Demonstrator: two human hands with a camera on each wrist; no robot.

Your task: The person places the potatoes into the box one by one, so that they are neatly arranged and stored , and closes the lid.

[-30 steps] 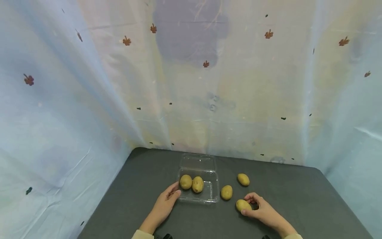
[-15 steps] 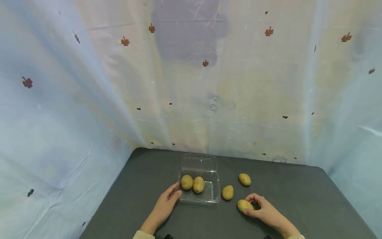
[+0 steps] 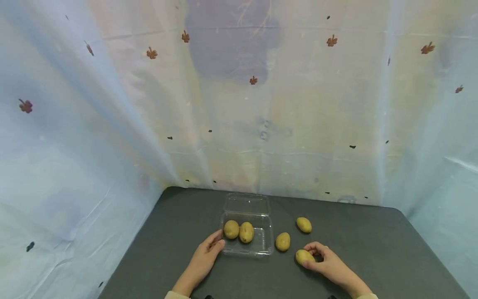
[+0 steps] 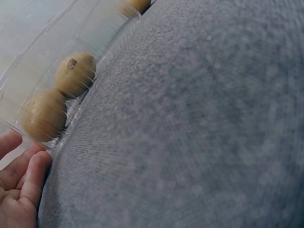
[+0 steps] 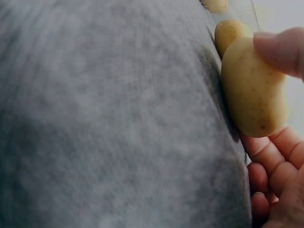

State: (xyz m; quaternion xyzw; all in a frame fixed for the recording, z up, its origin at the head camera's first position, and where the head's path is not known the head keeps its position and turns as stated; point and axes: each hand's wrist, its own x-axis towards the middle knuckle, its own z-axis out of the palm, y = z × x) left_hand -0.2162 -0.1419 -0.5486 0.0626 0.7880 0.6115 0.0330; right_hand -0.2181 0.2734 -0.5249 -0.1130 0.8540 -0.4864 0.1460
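Observation:
A clear plastic clamshell box (image 3: 263, 249) lies with its lid back on the dark table. Two potatoes sit side by side in it, a rounder potato (image 3: 231, 229) at the left and a longer potato (image 3: 246, 232) beside it. My left hand (image 3: 203, 257) rests at the box's left side, its fingertips touching the wall; the left wrist view shows these fingers (image 4: 35, 173) fairly straight. Between thumb and fingers my right hand (image 3: 328, 263) holds a potato (image 5: 251, 88) low over or on the table; which one I cannot tell.
Two loose potatoes lie right of the box: a near potato (image 3: 283, 241) close to its right wall and a far potato (image 3: 304, 224) further back. The dark table (image 3: 354, 232) ends at a pale patterned curtain (image 3: 298, 166) behind and at both sides.
The whole head view shifts slightly, right and then back left. Both hands, the box and the potatoes keep their places relative to one another.

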